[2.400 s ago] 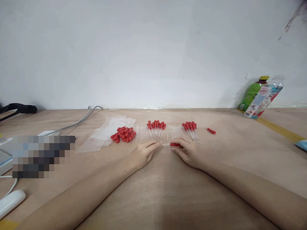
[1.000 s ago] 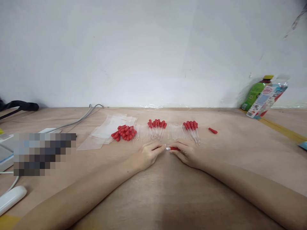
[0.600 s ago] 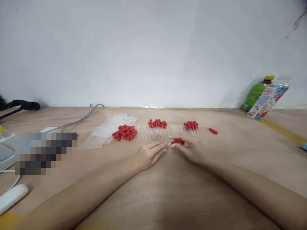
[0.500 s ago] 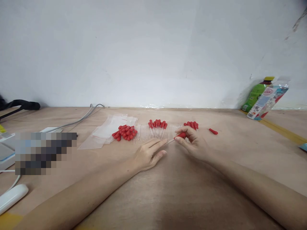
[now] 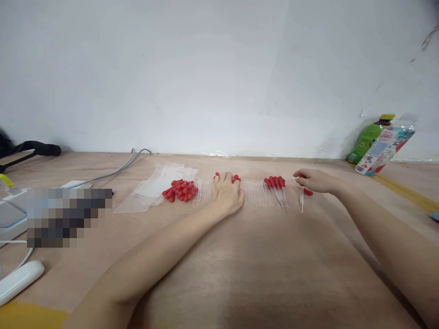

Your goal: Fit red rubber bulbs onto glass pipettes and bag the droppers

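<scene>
My left hand (image 5: 227,194) reaches over the middle group of droppers, its fingers bent down among the red bulbs (image 5: 236,178). What its fingertips hold, if anything, is hidden. My right hand (image 5: 317,180), further right, pinches a dropper (image 5: 302,201) by its red bulb end, with the clear tube pointing down toward the table. Just beside that hand lies a loose red rubber bulb (image 5: 308,192). Between my hands are a row of clear glass tubes (image 5: 259,194) and a cluster of droppers with red bulbs (image 5: 275,182), lying side by side.
Left of my left hand lie more clear tubes (image 5: 205,189), a pile of red bulbs (image 5: 180,190) and clear zip bags (image 5: 147,189). Cables and white devices (image 5: 20,281) occupy the far left. Two bottles (image 5: 386,148) lean against the wall at the back right.
My right hand has carried the dropper away to the right, near the loose bulb. My left hand has let go of its tube end and moved forward onto the middle droppers.
</scene>
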Tool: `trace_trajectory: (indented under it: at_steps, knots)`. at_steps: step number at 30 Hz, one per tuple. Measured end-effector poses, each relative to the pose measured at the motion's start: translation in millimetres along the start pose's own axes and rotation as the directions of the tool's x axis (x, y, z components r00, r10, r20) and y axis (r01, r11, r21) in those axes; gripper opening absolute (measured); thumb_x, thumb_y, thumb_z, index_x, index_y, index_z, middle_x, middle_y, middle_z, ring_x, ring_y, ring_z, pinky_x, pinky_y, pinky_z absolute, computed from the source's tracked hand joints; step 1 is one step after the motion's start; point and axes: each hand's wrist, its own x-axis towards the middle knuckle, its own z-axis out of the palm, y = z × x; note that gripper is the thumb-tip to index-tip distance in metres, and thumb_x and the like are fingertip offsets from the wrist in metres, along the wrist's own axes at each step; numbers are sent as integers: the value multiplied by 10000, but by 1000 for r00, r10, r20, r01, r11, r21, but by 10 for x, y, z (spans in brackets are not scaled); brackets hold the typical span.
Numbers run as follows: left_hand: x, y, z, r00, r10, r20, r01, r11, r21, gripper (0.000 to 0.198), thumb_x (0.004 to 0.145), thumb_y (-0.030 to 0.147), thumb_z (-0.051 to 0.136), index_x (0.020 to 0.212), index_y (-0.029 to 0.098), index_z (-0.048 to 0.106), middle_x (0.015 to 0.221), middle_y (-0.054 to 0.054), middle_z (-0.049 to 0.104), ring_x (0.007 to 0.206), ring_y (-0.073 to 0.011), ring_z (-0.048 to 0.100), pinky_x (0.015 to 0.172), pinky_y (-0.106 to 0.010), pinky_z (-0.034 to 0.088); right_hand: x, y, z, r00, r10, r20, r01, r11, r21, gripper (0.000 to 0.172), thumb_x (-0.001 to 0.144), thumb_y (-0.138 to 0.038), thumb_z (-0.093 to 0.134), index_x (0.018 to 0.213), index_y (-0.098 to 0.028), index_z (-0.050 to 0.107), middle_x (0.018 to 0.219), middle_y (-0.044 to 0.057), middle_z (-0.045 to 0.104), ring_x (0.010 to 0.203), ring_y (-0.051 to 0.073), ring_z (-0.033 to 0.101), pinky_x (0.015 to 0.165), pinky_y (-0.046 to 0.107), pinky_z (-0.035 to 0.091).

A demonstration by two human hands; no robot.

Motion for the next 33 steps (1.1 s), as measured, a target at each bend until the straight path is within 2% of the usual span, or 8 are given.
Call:
trace_trajectory:
  at_steps: [5, 11, 15, 18, 23, 26, 30, 33]
  knots:
    - [223, 132, 161, 989, -108, 103, 101, 992, 71, 285, 772, 300, 451, 812, 86, 634, 936, -158, 477, 943, -287, 383, 818, -422, 280, 92, -79, 300, 999, 18, -38, -19, 1000, -7, 461, 787, -305, 428, 1184, -70, 427, 891, 127, 644, 835, 228, 594, 712, 307, 438]
    - [309, 149, 296, 975, -165, 149, 149, 982, 113, 277, 741, 260, 471, 809, 59, 648, 956, -187, 470, 941, -297, 374, 800, -429, 267, 96, -115, 373, 997, 4, -73, -4, 1000, 1, 401, 836, -278, 365, 1181, -81, 419, 812, 94, 658, 821, 197, 595, 730, 278, 429]
    - [333, 156, 332, 962, -192, 196, 174, 979, 106, 267, 727, 247, 484, 829, 62, 646, 976, -196, 470, 959, -304, 362, 813, -438, 245, 32, -27, 284, 986, 63, -154, -68, 997, -27, 335, 807, -273, 394, 1073, -107, 512, 883, 112, 645, 863, 223, 583, 750, 315, 422]
    - [344, 155, 350, 951, -223, 216, 206, 973, 100, 261, 727, 234, 485, 840, 60, 643, 974, -194, 477, 963, -303, 361, 821, -437, 239, -38, 91, 242, 970, 152, -190, -176, 977, -117, 332, 737, -379, 485, 904, -115, 597, 909, 149, 631, 874, 287, 572, 711, 362, 427]
    - [344, 148, 301, 952, -232, 200, 219, 972, 84, 273, 766, 270, 464, 804, 65, 641, 948, -185, 484, 948, -297, 377, 823, -439, 259, -142, 244, 284, 957, 276, -90, -284, 954, -93, 391, 645, -508, 553, 780, -150, 638, 811, 121, 655, 736, 259, 603, 586, 322, 438]
    - [281, 142, 163, 972, -191, 135, 189, 981, 34, 283, 803, 264, 423, 802, 61, 620, 940, -180, 480, 937, -296, 388, 798, -427, 306, -171, 263, 335, 961, 272, -58, -273, 962, -24, 283, 691, -443, 532, 661, -182, 635, 707, 88, 653, 655, 218, 600, 546, 293, 421]
    - [22, 53, -83, 1000, -6, 17, 7, 998, -59, 206, 829, 208, 391, 831, 82, 554, 915, -148, 486, 880, -258, 419, 752, -393, 370, -186, 229, 350, 959, 256, -120, -260, 965, -19, 224, 717, -358, 521, 694, -163, 628, 714, 95, 642, 678, 221, 590, 572, 297, 416]
    - [-258, -108, -218, 986, 164, -28, -167, 975, -147, 192, 869, 167, 324, 814, 114, 500, 859, -104, 492, 791, -203, 447, 709, -341, 407, -224, 104, 299, 935, 194, -296, -200, 980, 10, 260, 751, -325, 480, 861, -135, 618, 790, 111, 628, 729, 230, 575, 614, 317, 422]
